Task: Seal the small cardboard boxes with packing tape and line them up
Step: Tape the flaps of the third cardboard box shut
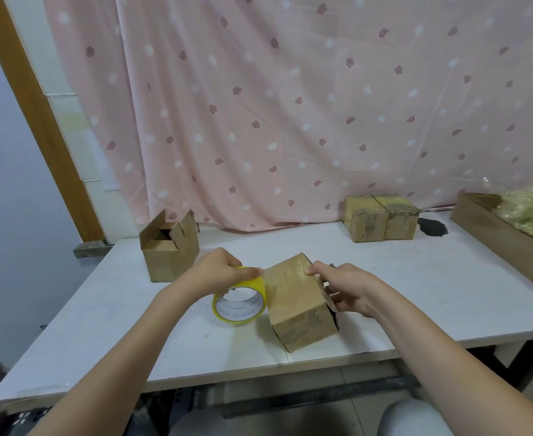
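A small brown cardboard box [300, 302] is set near the front edge of the white table [101, 325], turned slightly askew, with a glossy strip of tape laid over its top face. The yellow roll of packing tape [239, 302] is held against the box's left top edge by the left hand [219, 272], whose fingers and thumb are curled over the roll. The box is steadied by the right hand [345, 289]: a fingertip is pressed on the taped top while the remaining fingers are wrapped round the right end, where a dark gap shows at the flap. The box is judged light and fairly stiff, yet worn at its edges and easily slid on the smooth table, so it is best braced by its side walls or corners, not by the loose flaps. The tape is expected to cling and crease if let slack. An open cardboard box [171, 253] with raised flaps is left at the back left, and two sealed cardboard boxes [381, 223] are lined up, touching, at the back right.
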`<state>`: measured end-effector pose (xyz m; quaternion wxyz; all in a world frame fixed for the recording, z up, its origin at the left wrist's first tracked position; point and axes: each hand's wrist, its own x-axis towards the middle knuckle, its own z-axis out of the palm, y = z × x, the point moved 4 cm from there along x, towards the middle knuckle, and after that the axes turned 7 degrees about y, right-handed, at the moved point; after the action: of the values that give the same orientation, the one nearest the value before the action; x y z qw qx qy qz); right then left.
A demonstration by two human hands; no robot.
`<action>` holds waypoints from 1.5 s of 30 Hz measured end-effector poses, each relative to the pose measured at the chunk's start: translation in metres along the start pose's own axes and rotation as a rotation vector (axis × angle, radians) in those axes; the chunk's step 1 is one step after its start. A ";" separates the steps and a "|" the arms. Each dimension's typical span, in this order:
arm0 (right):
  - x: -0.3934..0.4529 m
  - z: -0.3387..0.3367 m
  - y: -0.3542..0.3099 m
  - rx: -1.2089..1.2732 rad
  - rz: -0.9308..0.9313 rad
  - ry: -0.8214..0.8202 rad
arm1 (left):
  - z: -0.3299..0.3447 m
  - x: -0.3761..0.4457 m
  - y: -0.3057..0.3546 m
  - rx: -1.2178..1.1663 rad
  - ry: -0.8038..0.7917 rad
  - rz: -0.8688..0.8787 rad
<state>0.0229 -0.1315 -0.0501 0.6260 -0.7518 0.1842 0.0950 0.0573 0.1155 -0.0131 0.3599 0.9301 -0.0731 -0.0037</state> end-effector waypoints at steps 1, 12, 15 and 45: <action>0.000 0.000 0.000 -0.006 -0.006 0.011 | 0.001 0.002 0.002 0.007 -0.003 -0.009; 0.005 0.005 0.008 0.047 -0.019 -0.016 | 0.004 0.013 0.028 0.234 -0.006 0.036; -0.007 0.014 0.000 0.061 -0.016 -0.084 | 0.003 0.012 0.026 0.252 0.008 0.036; 0.001 0.009 -0.006 -0.177 0.210 -0.248 | 0.006 0.001 -0.020 0.302 -0.023 0.064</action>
<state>0.0270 -0.1216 -0.0470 0.5618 -0.7632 0.1739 0.2676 0.0605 0.1260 -0.0312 0.2149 0.9708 -0.1066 0.0082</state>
